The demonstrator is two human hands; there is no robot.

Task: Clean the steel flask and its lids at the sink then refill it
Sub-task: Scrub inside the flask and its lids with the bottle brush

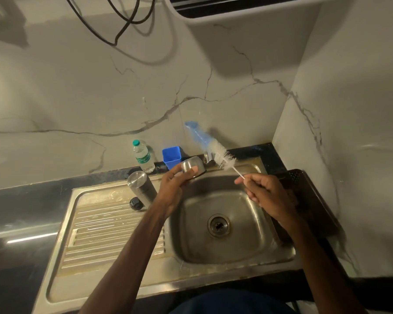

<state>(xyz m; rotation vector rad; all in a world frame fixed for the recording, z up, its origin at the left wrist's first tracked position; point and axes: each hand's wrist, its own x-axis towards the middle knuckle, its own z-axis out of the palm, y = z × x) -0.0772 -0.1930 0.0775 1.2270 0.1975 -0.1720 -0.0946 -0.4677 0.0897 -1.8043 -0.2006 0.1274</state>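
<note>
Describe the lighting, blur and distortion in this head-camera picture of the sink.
Head view: dim, warm light; the bottle brush in the right hand is smeared by motion blur; the steel lid in the left hand looks sharper; a glare streak crosses the dark counter; wide-angle distortion bows the sink edges.

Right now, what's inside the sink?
Just the round drain at the bottom of the sink. The right hand and both arms cover its edges, so those bits are hidden.

Flask (142, 189) and small lid (135, 203) on drainboard (104, 225) left of basin (191, 245); bottle (143, 157) and tub (171, 156) behind, on counter (32, 200).
</note>
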